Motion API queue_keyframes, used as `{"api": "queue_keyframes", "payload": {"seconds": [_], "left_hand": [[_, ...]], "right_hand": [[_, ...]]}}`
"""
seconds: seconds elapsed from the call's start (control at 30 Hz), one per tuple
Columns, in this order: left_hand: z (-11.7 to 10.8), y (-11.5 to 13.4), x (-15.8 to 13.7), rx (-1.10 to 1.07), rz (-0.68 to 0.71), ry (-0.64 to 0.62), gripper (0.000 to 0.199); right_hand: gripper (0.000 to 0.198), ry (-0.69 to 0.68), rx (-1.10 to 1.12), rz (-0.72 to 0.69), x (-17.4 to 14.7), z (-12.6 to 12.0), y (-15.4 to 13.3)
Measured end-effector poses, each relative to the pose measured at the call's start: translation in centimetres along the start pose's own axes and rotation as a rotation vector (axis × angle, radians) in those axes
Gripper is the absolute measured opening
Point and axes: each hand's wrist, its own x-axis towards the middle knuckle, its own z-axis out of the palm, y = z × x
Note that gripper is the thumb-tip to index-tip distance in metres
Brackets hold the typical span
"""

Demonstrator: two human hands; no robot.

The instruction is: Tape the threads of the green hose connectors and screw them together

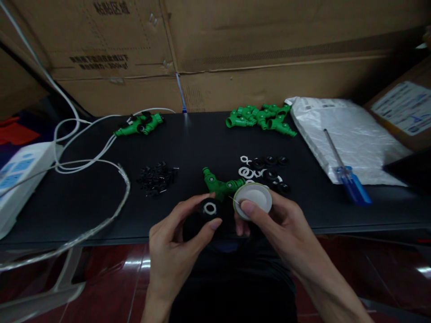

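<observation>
My left hand (175, 246) pinches a black round nut (209, 209) with a white ring inside it, just above the near edge of the black table (84, 202). My right hand (272, 224) holds a white roll of tape (253, 198) with a greenish rim, and a thin strand of it runs toward the nut. A green Y-shaped plastic fitting (222, 185) lies on the table right behind both hands. Loose black nuts and white rings (264, 170) lie beyond my right hand.
A heap of green fittings (261, 117) sits at the back, one more green fitting (139, 124) with white cables (84, 148) at back left. Small black parts (156, 178) lie mid-left. A blue-handled screwdriver (350, 179) rests on a white plastic bag (343, 139). Cardboard boxes (235, 49) stand behind.
</observation>
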Motion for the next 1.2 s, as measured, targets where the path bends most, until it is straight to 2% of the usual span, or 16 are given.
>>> {"api": "queue_keyframes", "payload": {"seconds": [0.07, 0.2, 0.3, 0.4, 0.5, 0.57, 0.67, 0.93, 1.2], "left_hand": [[0.0, 0.0, 0.2, 0.010, -0.002, -0.052, 0.043], [-0.5, 0.1, 0.6, 0.108, 0.125, -0.149, 0.040], [-0.8, 0.0, 0.7, 0.139, 0.135, -0.179, 0.041], [-0.8, -0.1, 0.5, 0.092, 0.072, -0.152, 0.046], [-0.7, -0.1, 0.8, 0.043, 0.061, -0.120, 0.032], [-0.7, 0.1, 1.3, 0.112, 0.136, -0.157, 0.020], [-0.3, 0.8, 2.4, 0.208, 0.261, -0.221, 0.017], [1.9, 2.9, 4.3, 0.159, 0.333, -0.235, 0.014], [2.5, 3.6, 5.2, 0.121, 0.254, -0.261, 0.010]], "right_hand": [[0.020, 0.029, 0.079, 0.011, -0.1, 0.3, -0.1], [0.015, -0.034, 0.307, 0.075, 0.0, 1.1, 0.1], [0.013, -0.046, 0.401, 0.091, 0.1, 1.4, 0.7], [0.015, -0.025, 0.362, 0.077, 0.0, 1.5, 1.2], [0.019, 0.003, 0.277, 0.049, -0.3, 1.3, 1.2], [0.022, 0.022, 0.235, 0.021, -0.5, 1.1, 1.1], [0.023, 0.042, 0.211, -0.022, -0.7, 0.6, 0.8], [0.021, 0.103, 0.271, -0.082, -1.0, -0.8, 0.5], [0.020, 0.076, 0.430, -0.128, -0.6, -1.2, 1.2]]}}
